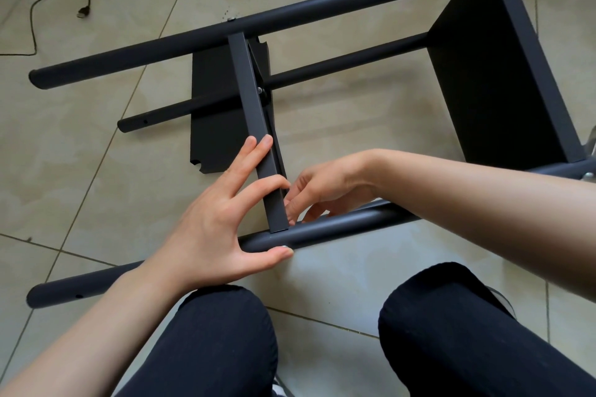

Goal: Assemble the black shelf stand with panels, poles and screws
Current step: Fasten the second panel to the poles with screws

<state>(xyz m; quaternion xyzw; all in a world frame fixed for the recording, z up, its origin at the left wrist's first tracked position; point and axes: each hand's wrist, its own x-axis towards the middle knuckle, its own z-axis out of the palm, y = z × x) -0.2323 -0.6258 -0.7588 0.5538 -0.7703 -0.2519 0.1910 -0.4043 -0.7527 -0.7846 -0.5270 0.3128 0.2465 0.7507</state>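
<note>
Head view, frame centre: your left hand presses spread fingers on the panel edge and near pole; your right hand curls behind the panel edge, grip unclear.

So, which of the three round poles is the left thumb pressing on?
The nearest pole, closest to the knees. The left hand lays its thumb on it where the panel edge meets it; the other two poles lie farther away, untouched.

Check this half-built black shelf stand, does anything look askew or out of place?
Yes. The black middle panel sits tilted instead of square like the fitted black end panel; its near edge is not yet fixed to the dark grey near pole. A black USB cable lies loose on the tiled floor.
</note>
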